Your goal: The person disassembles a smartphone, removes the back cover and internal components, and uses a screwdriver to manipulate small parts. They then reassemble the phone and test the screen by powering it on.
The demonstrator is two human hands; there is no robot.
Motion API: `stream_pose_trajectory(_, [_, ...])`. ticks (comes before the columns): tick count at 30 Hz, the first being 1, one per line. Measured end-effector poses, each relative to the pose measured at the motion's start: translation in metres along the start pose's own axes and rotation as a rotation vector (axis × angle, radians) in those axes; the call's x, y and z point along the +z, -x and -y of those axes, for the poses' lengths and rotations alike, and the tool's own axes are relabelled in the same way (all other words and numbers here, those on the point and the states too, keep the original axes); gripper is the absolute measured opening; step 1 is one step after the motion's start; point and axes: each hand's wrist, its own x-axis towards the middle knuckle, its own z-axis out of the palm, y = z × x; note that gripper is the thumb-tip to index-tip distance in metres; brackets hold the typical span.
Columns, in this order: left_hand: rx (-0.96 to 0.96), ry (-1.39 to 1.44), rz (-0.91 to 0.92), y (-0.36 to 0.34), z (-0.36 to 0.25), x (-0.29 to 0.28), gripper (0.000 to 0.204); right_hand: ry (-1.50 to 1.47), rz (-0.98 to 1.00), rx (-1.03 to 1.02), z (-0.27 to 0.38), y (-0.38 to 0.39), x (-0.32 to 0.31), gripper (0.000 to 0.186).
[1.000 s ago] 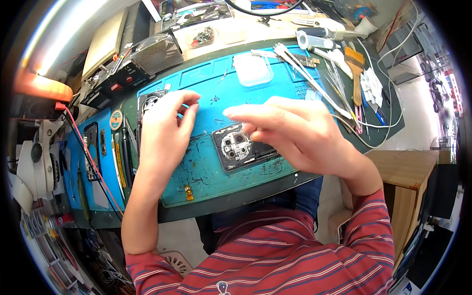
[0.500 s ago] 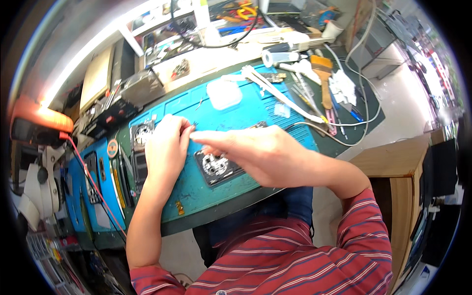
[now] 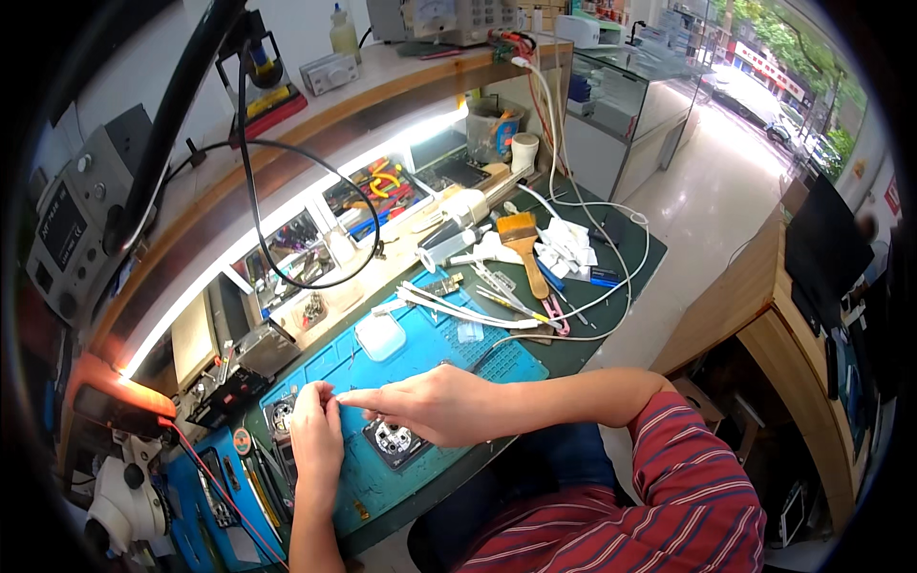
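Observation:
Over the left part of a blue work mat, my two hands meet at the fingertips. My left hand is closed in a pinch; whatever it grips is too small or hidden to name. From the right, my right hand reaches across with its index finger stretched toward the left fingertips. Its other fingers are bent underneath, mostly hidden. Below the right hand lies a flat black device part with white round patterns, partly covered. A similar dark part sits just left of my left hand. A small yellowish piece rests near the mat's front edge.
Beyond my hands are a clear plastic box, white cables and a wide brush. An orange multimeter with leads stands at left, near slim tools. A black cable loop hangs before the shelf.
The view has tilted up, showing the shelf top, instruments and a street outside; the bench sits lower in the picture. My hands keep nearly the same pose, fingertips together.

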Motion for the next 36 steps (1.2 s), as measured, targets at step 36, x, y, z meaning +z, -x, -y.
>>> stream_pose_trajectory(36, [0.078,0.437,0.140,0.016,-0.037,-0.011,0.035,-0.134,-0.084,0.094,0.003,-0.016,-0.015,0.056])
